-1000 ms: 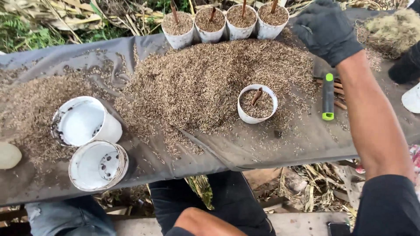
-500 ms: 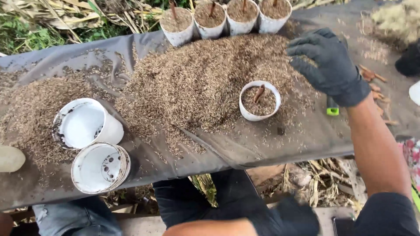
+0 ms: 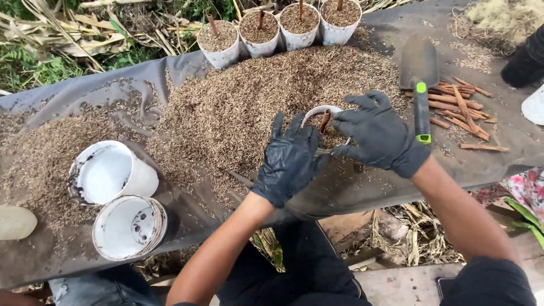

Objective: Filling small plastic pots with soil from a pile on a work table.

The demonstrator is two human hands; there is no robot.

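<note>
Both my hands wear black gloves and clasp a small white pot (image 3: 323, 113) filled with brown husk mix, a reddish-brown cutting (image 3: 324, 120) standing in it. My left hand (image 3: 290, 160) cups the pot's near left side. My right hand (image 3: 378, 136) wraps its right side, fingers on the rim. The pot rests on a dark plastic sheet (image 3: 85, 90) at the edge of a big heap of husks (image 3: 243, 102).
Several filled white pots with cuttings (image 3: 277, 28) line the far edge. Two stacks of empty white pots (image 3: 116, 198) lie at the left. A trowel with a green-marked handle (image 3: 419, 85) and loose brown sticks (image 3: 459, 107) lie to the right. A dark shoe (image 3: 524, 59) is at far right.
My left hand came up from below and took the pot's left side. My right hand dropped from above the heap onto the pot's right side. The view shifted, showing the trowel fully.
</note>
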